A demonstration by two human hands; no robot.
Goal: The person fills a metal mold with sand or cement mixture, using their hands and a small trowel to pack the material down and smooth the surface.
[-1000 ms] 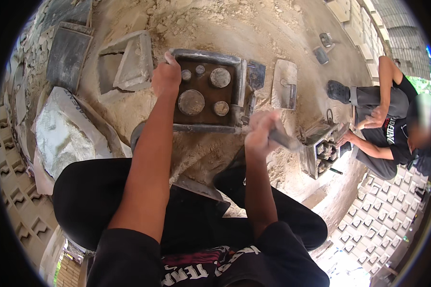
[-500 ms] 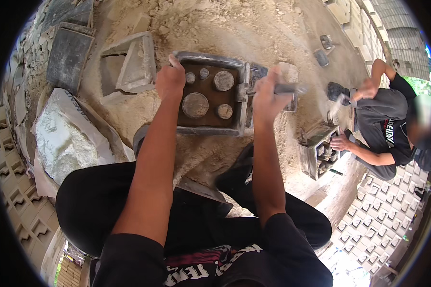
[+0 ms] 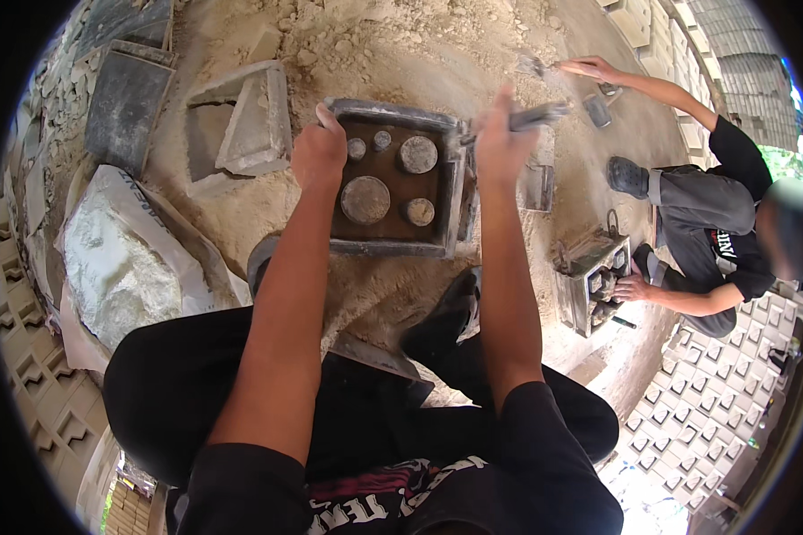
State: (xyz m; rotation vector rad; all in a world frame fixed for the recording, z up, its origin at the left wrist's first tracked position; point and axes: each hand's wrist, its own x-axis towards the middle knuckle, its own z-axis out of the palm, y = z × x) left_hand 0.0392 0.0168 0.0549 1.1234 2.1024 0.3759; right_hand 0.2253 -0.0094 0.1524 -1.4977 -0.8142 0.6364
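Before me on the sandy ground lies a rectangular dark mould (image 3: 393,247). Inside, several round plugs, such as the large disc (image 3: 365,200), stand in brown, flat material. My left hand (image 3: 318,152) is closed around the mould's left wall near its far corner, thumb on the rim. Beyond the opposite wall, my right hand (image 3: 501,152) is closed on a dark-handled hammer (image 3: 540,116), blurred by motion. The hammer's head end points at the mould's right wall; whether they touch I cannot tell.
A broken cast frame (image 3: 254,125) and dark slab (image 3: 129,111) lie left, near an open sack of white powder (image 3: 120,259). At right, a co-worker (image 3: 714,205) reaches a trowel-like tool (image 3: 531,65) toward loose sand, other hand at another mould (image 3: 580,294). Patterned blocks (image 3: 696,401) are stacked behind.
My right hand has shifted slightly, and the hammer's handle end has tilted up and away. My left hand stays on the mould. The co-worker's arm has stretched far out toward the sand.
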